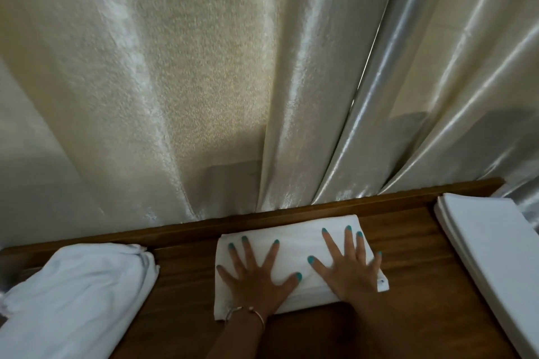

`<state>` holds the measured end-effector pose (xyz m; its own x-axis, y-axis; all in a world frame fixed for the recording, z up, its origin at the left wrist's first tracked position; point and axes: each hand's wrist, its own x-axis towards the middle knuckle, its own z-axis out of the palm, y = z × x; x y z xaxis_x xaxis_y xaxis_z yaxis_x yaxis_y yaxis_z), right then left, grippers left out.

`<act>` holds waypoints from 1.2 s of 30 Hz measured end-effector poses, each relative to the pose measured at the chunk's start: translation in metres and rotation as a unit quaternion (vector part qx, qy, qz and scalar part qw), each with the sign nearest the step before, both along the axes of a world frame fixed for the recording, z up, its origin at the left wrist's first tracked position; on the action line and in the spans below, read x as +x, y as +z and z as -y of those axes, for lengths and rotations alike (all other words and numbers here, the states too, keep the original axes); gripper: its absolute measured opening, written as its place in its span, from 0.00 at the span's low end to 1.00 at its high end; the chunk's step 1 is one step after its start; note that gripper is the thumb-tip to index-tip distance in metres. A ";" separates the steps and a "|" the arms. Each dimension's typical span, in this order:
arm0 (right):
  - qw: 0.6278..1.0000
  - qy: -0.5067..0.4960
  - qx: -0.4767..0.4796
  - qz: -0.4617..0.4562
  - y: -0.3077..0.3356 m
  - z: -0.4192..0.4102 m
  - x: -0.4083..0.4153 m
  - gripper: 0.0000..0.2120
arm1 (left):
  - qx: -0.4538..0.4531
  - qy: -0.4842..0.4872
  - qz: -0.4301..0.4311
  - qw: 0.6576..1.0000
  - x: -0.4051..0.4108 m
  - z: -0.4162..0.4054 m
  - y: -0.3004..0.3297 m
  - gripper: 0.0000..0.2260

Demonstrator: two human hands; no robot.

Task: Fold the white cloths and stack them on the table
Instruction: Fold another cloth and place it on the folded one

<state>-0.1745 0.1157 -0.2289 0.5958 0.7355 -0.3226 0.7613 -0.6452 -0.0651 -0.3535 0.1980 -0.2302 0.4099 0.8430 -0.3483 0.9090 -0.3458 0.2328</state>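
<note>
A folded white cloth [294, 237] lies flat in the middle of the brown wooden table [186, 285]. My left hand [256, 274] rests palm down on its left half, fingers spread wide. My right hand [348, 264] presses flat on its right half, fingers apart as well. A small tag shows at the cloth's right corner. To the left sits a loose heap of unfolded white cloths [78, 297]. At the right edge stands a neat stack of folded white cloths [493, 256].
A cream, shiny curtain [204, 81] hangs right behind the table's raised back edge [379, 198]. Bare wood shows between the middle cloth and each pile. A thin bracelet circles my left wrist.
</note>
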 end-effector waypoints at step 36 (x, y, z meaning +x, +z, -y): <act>0.929 0.259 -0.034 -0.262 0.132 -0.067 -0.189 0.32 | 0.226 0.061 -0.051 0.971 -0.251 -0.089 0.054 0.10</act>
<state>-0.3634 0.1823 -0.0964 -0.0849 0.8474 -0.5241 0.8459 -0.2167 -0.4874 -0.6042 0.2866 -0.1764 0.2797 0.9594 0.0352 0.9601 -0.2795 -0.0103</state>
